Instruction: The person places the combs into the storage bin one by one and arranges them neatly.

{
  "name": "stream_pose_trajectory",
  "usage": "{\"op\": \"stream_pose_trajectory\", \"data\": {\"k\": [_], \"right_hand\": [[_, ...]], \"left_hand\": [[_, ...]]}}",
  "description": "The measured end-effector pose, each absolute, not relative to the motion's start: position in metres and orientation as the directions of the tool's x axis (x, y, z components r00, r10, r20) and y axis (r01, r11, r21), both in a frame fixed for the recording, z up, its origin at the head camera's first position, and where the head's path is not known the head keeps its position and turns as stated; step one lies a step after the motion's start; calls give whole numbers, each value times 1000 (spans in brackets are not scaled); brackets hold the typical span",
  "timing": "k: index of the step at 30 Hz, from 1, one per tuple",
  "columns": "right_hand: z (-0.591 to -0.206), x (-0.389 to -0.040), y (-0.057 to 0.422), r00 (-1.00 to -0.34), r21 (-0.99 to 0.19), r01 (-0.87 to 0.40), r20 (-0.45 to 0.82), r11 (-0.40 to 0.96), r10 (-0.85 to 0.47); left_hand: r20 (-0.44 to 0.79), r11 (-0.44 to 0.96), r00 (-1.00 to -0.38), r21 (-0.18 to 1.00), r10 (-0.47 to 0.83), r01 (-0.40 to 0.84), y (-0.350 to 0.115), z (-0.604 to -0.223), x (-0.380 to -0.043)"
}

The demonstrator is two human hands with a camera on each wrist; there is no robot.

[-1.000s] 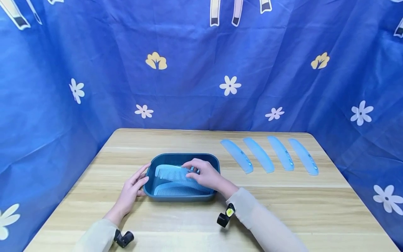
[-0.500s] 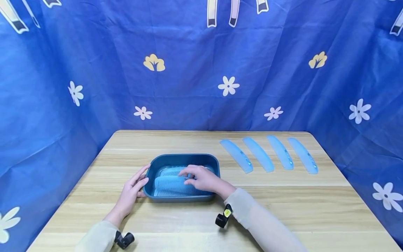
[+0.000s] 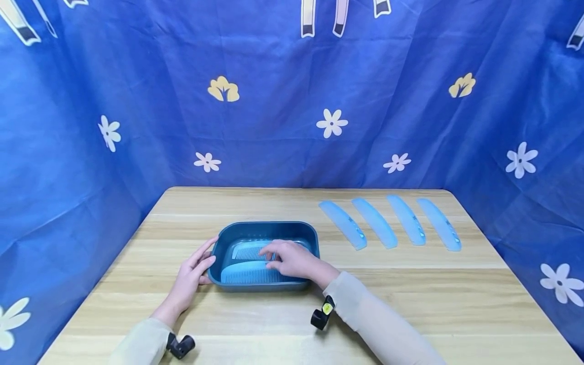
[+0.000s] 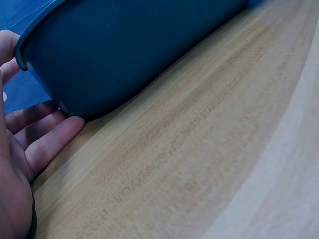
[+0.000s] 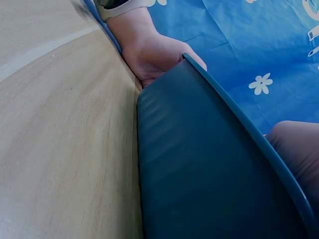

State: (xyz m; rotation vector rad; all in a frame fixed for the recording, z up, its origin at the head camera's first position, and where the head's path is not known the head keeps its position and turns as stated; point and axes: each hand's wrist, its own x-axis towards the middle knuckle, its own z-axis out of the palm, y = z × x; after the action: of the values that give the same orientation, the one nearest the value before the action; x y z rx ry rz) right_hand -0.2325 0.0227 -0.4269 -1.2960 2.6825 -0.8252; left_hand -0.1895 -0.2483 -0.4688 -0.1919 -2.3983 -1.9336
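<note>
A dark blue basin stands on the wooden table. My left hand grips its left end, with the thumb at the rim; in the left wrist view the fingers touch the lower corner. Inside the basin, my right hand hangs over the combs, a gap showing between thumb and fingers. A light blue comb lies along the near side, teeth towards me. Behind it is another comb, partly covered by the right hand. Whether more combs lie beneath the near one cannot be told.
Several light blue combs, the nearest one among them, lie slanted in a row at the table's back right. A blue patterned curtain surrounds the back and sides. The wooden table extends around the basin.
The right hand has moved the comb it held towards the near side of the basin, lowered it there and let go. The back comb has come into view. The left hand stays put.
</note>
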Motion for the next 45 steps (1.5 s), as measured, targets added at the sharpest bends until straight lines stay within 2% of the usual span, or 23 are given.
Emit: {"op": "stream_pose_trajectory", "data": {"k": [14, 45], "right_hand": [[-425, -232, 26, -652, -393, -739, 209, 548, -729], [-420, -239, 58, -734, -558, -668, 381, 493, -563]], "left_hand": [[120, 203, -991, 970, 65, 131, -248, -469, -191], [120, 198, -991, 971, 65, 131, -247, -469, -187]]}}
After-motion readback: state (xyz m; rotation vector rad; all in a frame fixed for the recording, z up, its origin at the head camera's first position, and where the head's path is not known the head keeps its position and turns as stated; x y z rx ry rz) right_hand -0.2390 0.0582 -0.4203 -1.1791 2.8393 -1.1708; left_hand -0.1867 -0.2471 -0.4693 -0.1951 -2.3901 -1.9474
